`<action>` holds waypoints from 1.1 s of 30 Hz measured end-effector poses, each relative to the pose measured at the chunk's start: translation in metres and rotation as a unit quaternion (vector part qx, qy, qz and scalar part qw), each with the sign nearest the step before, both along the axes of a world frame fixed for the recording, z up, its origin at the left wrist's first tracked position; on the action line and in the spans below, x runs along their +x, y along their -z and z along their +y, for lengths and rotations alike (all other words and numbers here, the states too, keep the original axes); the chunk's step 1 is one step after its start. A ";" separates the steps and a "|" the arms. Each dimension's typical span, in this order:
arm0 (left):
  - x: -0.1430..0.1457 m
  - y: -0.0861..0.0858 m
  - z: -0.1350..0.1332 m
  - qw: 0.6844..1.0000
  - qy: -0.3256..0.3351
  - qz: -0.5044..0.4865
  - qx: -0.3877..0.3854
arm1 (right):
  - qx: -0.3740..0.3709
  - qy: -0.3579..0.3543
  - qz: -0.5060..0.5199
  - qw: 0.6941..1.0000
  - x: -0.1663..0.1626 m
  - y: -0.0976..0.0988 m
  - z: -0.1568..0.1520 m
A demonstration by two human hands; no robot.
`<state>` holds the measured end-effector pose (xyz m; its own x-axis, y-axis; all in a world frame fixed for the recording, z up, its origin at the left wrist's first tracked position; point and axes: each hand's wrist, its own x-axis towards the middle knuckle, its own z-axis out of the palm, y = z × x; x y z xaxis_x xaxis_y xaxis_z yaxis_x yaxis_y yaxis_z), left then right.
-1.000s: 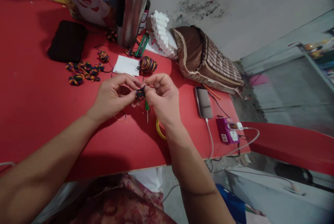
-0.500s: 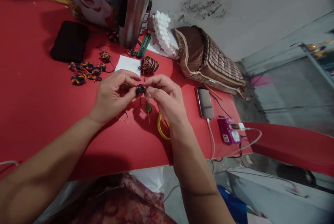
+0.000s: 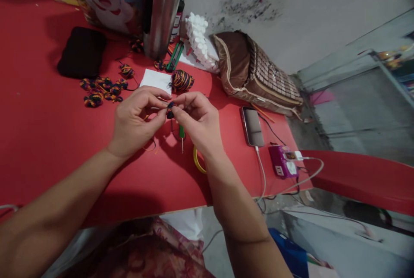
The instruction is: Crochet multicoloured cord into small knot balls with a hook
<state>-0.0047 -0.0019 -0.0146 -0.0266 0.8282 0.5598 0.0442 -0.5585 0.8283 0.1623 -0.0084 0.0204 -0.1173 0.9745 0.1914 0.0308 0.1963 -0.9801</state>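
Over the red table (image 3: 42, 131), my left hand (image 3: 136, 120) and my right hand (image 3: 197, 120) meet fingertip to fingertip. Both pinch a small multicoloured crochet piece (image 3: 170, 110) between thumbs and forefingers. A crochet hook with a green grip (image 3: 182, 134) hangs down from my right hand. Thin yarn runs from the piece toward a multicoloured yarn ball (image 3: 182, 80) lying just beyond my hands, beside a white paper square (image 3: 155, 80).
Several finished crochet pieces (image 3: 101, 88) and a black pouch (image 3: 82, 51) lie at the left. A steel flask (image 3: 161, 8), a brown bag (image 3: 255, 73), a phone (image 3: 252, 126) on a cable, a purple power strip (image 3: 283, 161) and a yellow ring (image 3: 196, 161) lie around.
My hands and the crochet piece have shifted slightly up and left. My fingers have turned the piece a little. Everything lying on the table stays put.
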 end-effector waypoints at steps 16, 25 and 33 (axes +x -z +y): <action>0.009 -0.013 -0.004 0.944 0.051 -0.197 -0.260 | 0.035 0.018 -0.055 0.998 0.000 0.012 -0.003; 0.001 -0.011 0.002 0.977 0.006 -0.109 -0.182 | 0.101 0.034 -0.158 0.982 0.005 0.019 0.001; 0.002 -0.004 0.004 0.989 -0.022 -0.050 -0.137 | 0.156 0.058 -0.307 0.937 0.010 0.017 0.002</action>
<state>-0.0031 0.0022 -0.0109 -0.1093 0.9450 0.3082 -0.0264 -0.3127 0.9495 0.1726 -0.0063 0.0034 -0.1947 0.8955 0.4002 0.6087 0.4302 -0.6666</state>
